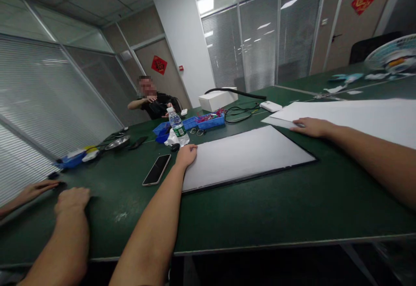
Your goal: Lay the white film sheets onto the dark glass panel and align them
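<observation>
A white rectangular panel [240, 158] with dark edges lies flat on the green table. My left hand [186, 156] is closed at its far left corner, fingers curled over the edge. To the right, my right hand [310, 127] grips the left edge of large white sheets [351, 115], its fingers together. Whether it holds one sheet or more is hard to see. A phone [157, 170] with a dark screen lies left of my left hand. Just beyond that hand stands a clear water bottle [177, 128] with a green label.
Blue bins [211, 121] with red wires, a white box [218, 100], black cables [240, 112] and a white adapter [271, 106] sit farther back. A co-worker's hands [72, 198] rest at the left. Another person [156, 104] sits across. A fan [394, 56] stands far right.
</observation>
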